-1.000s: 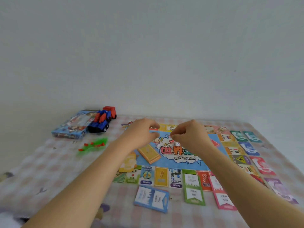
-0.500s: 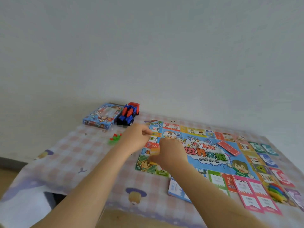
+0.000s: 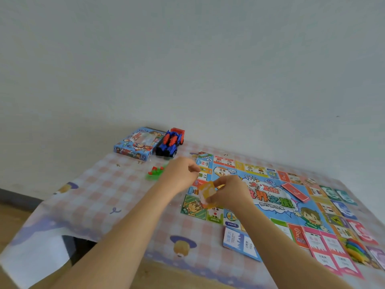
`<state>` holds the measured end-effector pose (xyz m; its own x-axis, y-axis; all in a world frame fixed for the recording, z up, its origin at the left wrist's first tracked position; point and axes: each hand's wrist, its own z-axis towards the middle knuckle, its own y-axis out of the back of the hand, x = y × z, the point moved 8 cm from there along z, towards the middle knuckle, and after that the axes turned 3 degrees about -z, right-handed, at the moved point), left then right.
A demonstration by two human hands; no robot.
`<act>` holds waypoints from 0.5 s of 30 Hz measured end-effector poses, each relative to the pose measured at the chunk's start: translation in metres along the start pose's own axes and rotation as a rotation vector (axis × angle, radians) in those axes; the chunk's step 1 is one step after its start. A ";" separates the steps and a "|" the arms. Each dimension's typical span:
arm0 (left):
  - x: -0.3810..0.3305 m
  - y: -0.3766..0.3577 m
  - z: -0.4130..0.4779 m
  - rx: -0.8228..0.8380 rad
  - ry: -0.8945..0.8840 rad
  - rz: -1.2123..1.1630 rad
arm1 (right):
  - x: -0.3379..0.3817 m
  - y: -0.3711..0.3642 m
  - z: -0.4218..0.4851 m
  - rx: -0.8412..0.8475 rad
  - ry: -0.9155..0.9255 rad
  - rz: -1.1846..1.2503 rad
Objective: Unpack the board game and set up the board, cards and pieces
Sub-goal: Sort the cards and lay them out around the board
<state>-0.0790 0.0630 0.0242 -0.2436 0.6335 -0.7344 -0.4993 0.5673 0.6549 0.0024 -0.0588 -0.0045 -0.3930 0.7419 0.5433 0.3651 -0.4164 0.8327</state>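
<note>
Now orange card stack [image 3: 205,195] lifted off game board [image 3: 277,203] centre, pinched by right hand [image 3: 231,195] at board's 9 o'clock. Left hand [image 3: 180,174] fingers curled, contents unclear. Stack still needs placing.

My right hand [image 3: 229,192] covers the right part of the orange card [image 3: 205,192] it pinches; the print is a blur. Left hand [image 3: 179,174]: fingers curled and turned away, can't tell if they hold anything. It hides part of the green pieces [image 3: 155,174]. My right forearm [image 3: 270,236] covers a corner of the blue cards [image 3: 239,241]. The purple card [image 3: 378,254] is cut off by the right edge.
</note>
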 end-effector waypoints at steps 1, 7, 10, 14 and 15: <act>0.000 0.000 0.000 -0.001 0.001 -0.003 | -0.002 0.001 0.000 0.000 -0.005 0.010; -0.005 -0.004 0.001 0.040 -0.007 0.031 | -0.006 0.008 0.002 0.037 0.033 0.064; -0.005 -0.015 0.002 0.118 -0.005 0.054 | -0.005 0.010 0.000 0.051 0.058 0.076; -0.007 -0.024 0.003 0.163 -0.006 0.085 | -0.006 0.011 -0.001 0.072 0.069 0.122; -0.009 -0.024 0.003 0.160 -0.009 0.089 | -0.006 0.011 -0.001 0.081 0.069 0.141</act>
<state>-0.0624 0.0456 0.0154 -0.2729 0.6891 -0.6714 -0.3375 0.5849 0.7375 0.0078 -0.0687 0.0012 -0.3888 0.6402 0.6625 0.4865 -0.4681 0.7378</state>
